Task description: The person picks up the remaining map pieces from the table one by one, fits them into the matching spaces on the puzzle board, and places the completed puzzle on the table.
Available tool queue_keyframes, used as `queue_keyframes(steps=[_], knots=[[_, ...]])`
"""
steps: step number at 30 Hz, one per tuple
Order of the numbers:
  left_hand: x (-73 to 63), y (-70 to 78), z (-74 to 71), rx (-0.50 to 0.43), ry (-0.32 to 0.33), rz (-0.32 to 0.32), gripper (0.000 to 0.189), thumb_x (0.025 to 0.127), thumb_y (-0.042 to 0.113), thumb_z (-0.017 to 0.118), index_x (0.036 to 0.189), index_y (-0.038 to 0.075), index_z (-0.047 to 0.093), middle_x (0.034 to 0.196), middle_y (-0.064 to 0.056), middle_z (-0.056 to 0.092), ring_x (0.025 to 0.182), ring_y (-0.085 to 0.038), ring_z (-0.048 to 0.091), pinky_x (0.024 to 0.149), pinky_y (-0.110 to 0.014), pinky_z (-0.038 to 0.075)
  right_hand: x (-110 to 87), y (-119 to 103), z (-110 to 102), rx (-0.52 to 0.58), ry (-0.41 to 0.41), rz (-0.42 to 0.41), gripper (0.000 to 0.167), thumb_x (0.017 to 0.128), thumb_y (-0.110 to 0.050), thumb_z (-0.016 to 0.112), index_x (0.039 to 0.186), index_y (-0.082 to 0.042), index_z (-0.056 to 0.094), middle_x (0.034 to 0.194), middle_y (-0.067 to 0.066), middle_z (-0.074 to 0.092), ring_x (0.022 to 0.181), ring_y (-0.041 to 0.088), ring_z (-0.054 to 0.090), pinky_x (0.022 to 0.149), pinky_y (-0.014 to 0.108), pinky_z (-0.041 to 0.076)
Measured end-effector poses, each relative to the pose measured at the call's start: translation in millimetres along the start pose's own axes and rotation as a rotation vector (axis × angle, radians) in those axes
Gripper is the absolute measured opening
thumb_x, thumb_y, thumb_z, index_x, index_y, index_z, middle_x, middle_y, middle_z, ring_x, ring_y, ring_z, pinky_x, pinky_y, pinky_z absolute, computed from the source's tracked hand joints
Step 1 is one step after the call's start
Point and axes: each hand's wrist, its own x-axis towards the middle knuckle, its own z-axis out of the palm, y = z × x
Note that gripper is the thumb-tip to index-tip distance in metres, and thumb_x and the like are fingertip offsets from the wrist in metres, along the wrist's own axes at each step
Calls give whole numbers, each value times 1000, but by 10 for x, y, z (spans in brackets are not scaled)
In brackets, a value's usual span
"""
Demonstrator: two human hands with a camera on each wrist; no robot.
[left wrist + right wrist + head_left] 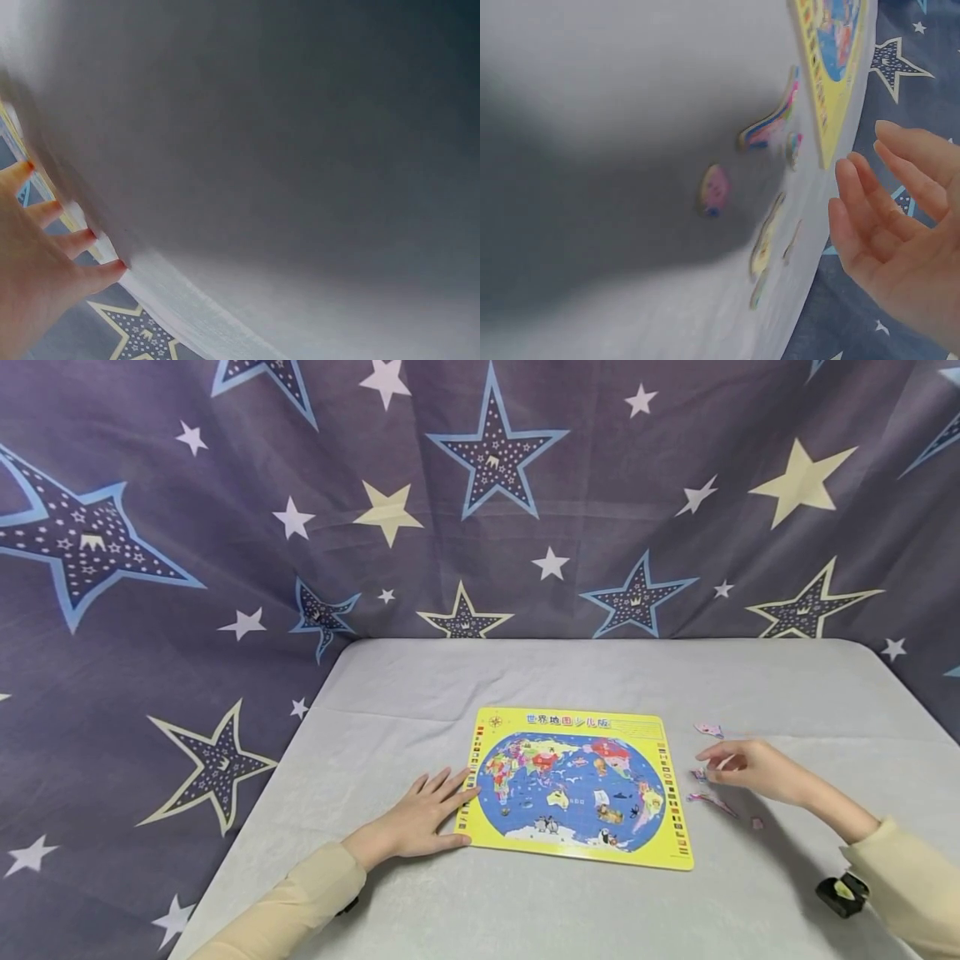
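A yellow-edged puzzle board with a colourful world map lies flat on the grey cloth. My left hand rests at its left side, fingers spread, fingertips on the yellow border. To the right of the board, my right hand hovers with loosely bent fingers over a small puzzle piece. In the right wrist view nothing shows between its thumb and fingers. Close by lie a long, narrow puzzle piece, a pink puzzle piece farther back, and a small pinkish one nearer my forearm.
Grey cloth covers the table. A dark curtain printed with stars hangs behind it and along the left. In the right wrist view, several loose pieces, among them a pale yellow one, lie beside the board's corner.
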Motion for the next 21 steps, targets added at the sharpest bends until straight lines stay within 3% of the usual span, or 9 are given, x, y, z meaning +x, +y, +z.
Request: queue_keyframes(steps=[7,15,21], knots=[[-1,-6,-2,-10,-8,-3,74,82,67,33,142,26,21,149,-1,7,134,-30,8,102,-54,11,-135,90,13,34,-46,-31,26,76,0,64,98,13,59,83,15,62,67,1,55,55,21,47],[2,-1,-12,-16,-16,-4,74,82,67,33,142,26,20,149,0,7,134,-30,8,102,-55,11,-274,215,20,79,-88,-119,19,73,6,63,91,11,60,83,10,63,63,3,56,52,21,45],[3,-3,-14,-15,-11,0,73,82,66,34,142,26,21,149,-1,7,134,-31,8,102,-55,11,-366,296,14,119,-135,-93,23,71,3,67,92,9,61,86,5,65,67,3,58,56,21,48]])
